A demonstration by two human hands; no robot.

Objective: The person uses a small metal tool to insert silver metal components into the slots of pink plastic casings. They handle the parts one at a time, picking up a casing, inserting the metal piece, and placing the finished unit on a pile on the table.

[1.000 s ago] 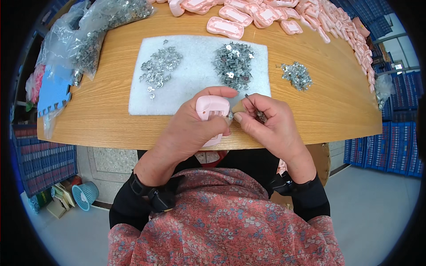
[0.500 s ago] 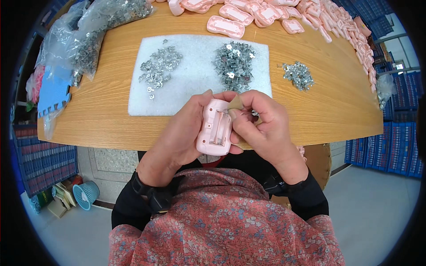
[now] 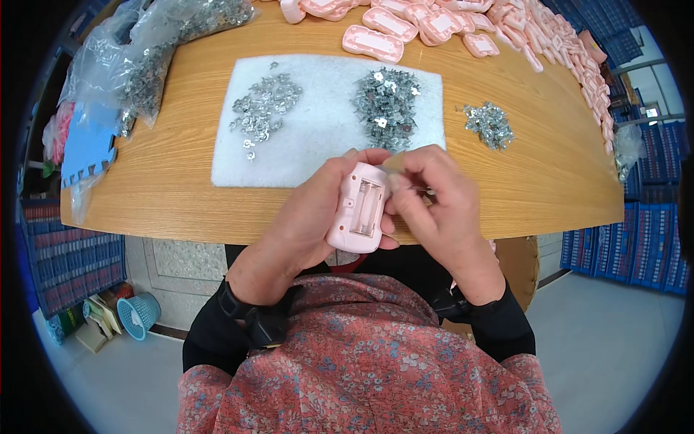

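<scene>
My left hand (image 3: pixel 307 210) is wrapped round a pale pink plastic housing (image 3: pixel 351 215), whose open battery compartment (image 3: pixel 370 208) faces up. Metal contacts show at the far end of that compartment. At the housing's upper right edge, my right hand (image 3: pixel 442 202) is closed in a pinch. A tan piece (image 3: pixel 395 163) shows by its fingertips, blurred, and whatever small thing they hold cannot be made out. Just beyond the hands lies a white foam sheet (image 3: pixel 325 137), with small metal clips (image 3: pixel 266 101) on its left and a denser heap of metal plates (image 3: pixel 385 105) on its right.
Another small metal heap (image 3: pixel 489 125) sits on the wooden table (image 3: pixel 538 181) to the right. Pink housings (image 3: pixel 372 43) crowd the far and right edges. Clear bags of metal parts (image 3: pixel 144 83) and a blue foam mat (image 3: pixel 88 148) lie left. A basket (image 3: pixel 139 316) stands on the floor.
The housing and both hands have shifted slightly right. My right fingers have moved from over the compartment's upper end to the housing's outer right edge, and the tan piece shows less.
</scene>
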